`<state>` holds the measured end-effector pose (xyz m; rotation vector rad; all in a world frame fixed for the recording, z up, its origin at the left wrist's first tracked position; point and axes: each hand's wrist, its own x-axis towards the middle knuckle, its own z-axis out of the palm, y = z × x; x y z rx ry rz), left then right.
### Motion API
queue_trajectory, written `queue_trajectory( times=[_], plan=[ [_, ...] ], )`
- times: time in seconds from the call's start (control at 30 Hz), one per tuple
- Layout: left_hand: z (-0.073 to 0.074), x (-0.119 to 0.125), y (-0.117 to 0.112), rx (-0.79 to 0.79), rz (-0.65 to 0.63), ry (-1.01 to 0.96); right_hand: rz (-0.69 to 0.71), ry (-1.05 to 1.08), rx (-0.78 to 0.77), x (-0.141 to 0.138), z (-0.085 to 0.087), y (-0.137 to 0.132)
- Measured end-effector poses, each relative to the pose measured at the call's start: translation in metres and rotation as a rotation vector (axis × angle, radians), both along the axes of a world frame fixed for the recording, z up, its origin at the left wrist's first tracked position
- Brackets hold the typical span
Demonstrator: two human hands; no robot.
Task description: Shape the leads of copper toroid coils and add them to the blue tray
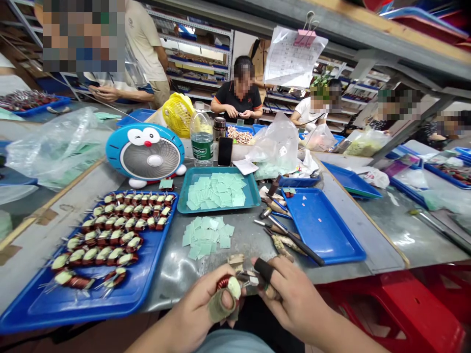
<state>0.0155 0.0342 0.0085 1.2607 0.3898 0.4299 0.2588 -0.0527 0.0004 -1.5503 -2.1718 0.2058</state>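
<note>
At the front edge of the bench, my left hand (200, 301) is closed around a copper-wound coil (233, 288) with a pale yellow-green face. A greenish cover wraps its thumb. Close beside it, my right hand (296, 296) grips a hand tool (271, 292) whose handle looks wooden; its kind is mostly hidden by the fingers. Dark tape wraps one right finger. Between the hands is a shiny metal part (252, 280), near the coil; whether it belongs to the tool I cannot tell. A small wooden block (236, 260) lies just beyond my hands.
Rows of finished-looking coils fill part of a blue tray (147, 274) at left. Thin green sheets (208, 235) lie loose and in a teal tray (181, 198). Several tools (281, 225) lie beside another blue tray (327, 230). A cartoon fan (154, 160) and bottle (201, 139) stand behind.
</note>
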Motion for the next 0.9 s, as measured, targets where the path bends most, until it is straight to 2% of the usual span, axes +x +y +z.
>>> queue_trajectory(
  times=[0.2,0.3,0.37,0.5,0.67,0.8,0.9],
  plan=[
    [-0.002,0.006,-0.012,-0.003,0.059,-0.015,-0.072,0.060,0.135,-0.015,-0.018,-0.009],
    [0.001,0.003,-0.011,0.069,0.017,0.022,-0.065,0.148,0.073,-0.020,-0.024,-0.015],
    [0.005,-0.002,-0.006,0.172,0.006,0.068,-0.060,0.169,0.032,-0.017,-0.023,-0.019],
    [0.012,-0.005,0.006,0.388,0.082,0.113,-0.120,0.143,0.023,-0.012,-0.015,-0.023],
    [0.014,-0.001,0.010,0.603,0.116,0.154,-0.105,0.178,-0.014,-0.023,-0.010,-0.017],
    [0.014,-0.003,0.008,0.690,0.123,0.211,-0.102,0.149,0.004,-0.025,-0.009,-0.006],
    [0.015,-0.007,0.009,0.662,0.122,0.234,-0.086,0.143,0.018,-0.020,-0.009,0.003]
  ],
)
